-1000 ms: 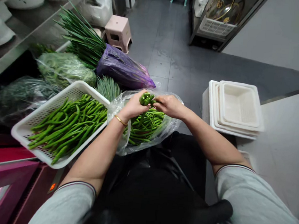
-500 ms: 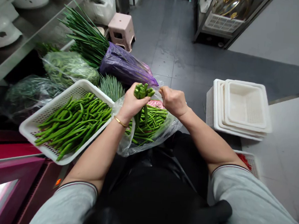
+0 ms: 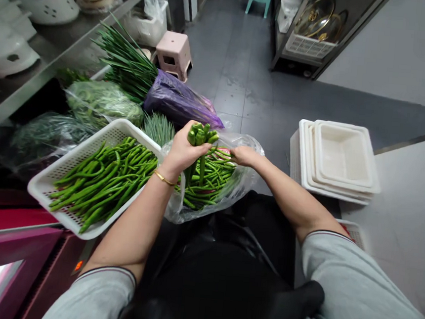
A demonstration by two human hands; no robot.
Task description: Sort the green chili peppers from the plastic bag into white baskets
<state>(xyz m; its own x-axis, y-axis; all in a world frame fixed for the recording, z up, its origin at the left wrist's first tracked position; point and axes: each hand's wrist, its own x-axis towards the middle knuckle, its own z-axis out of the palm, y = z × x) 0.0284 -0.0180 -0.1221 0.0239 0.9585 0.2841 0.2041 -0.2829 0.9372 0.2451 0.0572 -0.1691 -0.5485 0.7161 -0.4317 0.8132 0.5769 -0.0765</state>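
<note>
- The right hand (image 3: 243, 155) reached into the clear bag (image 3: 245, 182); its fingertips were hidden among the peppers.
- The left hand (image 3: 183, 149) covered the middle of its pepper bunch (image 3: 200, 136).
- The red-filled basket (image 3: 353, 232) was mostly hidden behind the right sleeve.
- The bagged greens (image 3: 39, 134) were too blurred to identify.

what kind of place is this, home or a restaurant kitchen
Probably a restaurant or canteen prep area: bulk bagged greens sit under a steel shelf, stacked white baskets wait on the tiled floor, and a rack holds pot lids.
</note>
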